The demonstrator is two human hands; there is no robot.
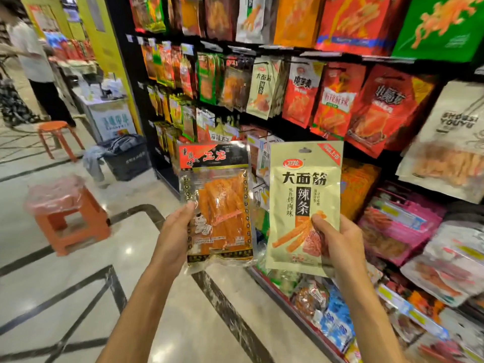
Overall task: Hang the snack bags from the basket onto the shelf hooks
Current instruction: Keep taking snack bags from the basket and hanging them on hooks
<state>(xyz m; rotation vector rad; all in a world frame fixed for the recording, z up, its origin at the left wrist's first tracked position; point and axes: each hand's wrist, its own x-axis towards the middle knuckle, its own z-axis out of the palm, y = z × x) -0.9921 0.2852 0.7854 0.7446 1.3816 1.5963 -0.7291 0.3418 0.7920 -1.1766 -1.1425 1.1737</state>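
My left hand (175,233) grips the lower left edge of a clear snack bag (222,197) with a red and black header and orange strips inside. My right hand (337,239) pinches the lower right of a pale green snack bag (298,195) with black characters. Both bags are held upright in front of the shelf (262,49), whose hooks carry rows of hanging bags. Matching pale green bags (263,87) hang on the middle row, above my hands. A dark basket (127,159) stands on the floor at the shelf's far end.
Two orange stools stand on the tiled floor to the left, one near (70,218) and one farther back (59,134). A person (36,64) stands at the far left by a counter (110,113). Low shelf trays (327,310) at the right hold more packets.
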